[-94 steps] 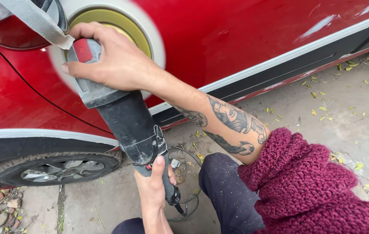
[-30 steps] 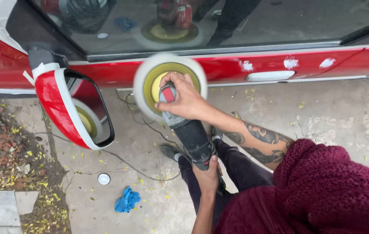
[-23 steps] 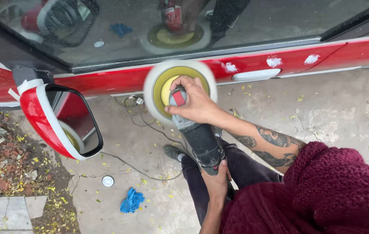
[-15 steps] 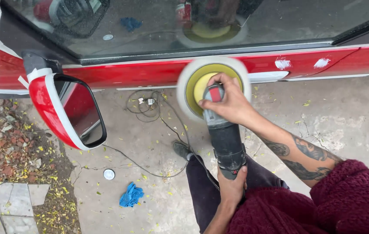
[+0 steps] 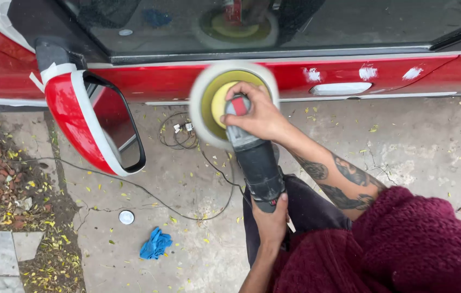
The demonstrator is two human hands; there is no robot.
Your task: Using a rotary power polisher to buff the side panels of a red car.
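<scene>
I hold a grey electric polisher (image 5: 256, 157) with both hands. My right hand (image 5: 260, 115), on a tattooed forearm, grips the polisher's head by its red button. My left hand (image 5: 270, 217) is closed round the rear end of the body. The round pad (image 5: 208, 103), white with a yellow-green backing, is blurred from spinning and lies against the red car door (image 5: 149, 81) just below the window. Three white smears of compound (image 5: 367, 72) sit on the door above the taped door handle (image 5: 341, 88).
A red side mirror (image 5: 92, 122) edged with white tape sticks out at the left. A black power cord (image 5: 181, 138) coils across the concrete. A blue rag (image 5: 155, 243) and a small white lid (image 5: 126, 217) lie on the ground. Dirt and paving stones (image 5: 2, 255) lie at the far left.
The polisher and both hands have shifted right along the door, from next to the mirror toward the handle. Before that, the pad was on a lower red panel near a wheel.
</scene>
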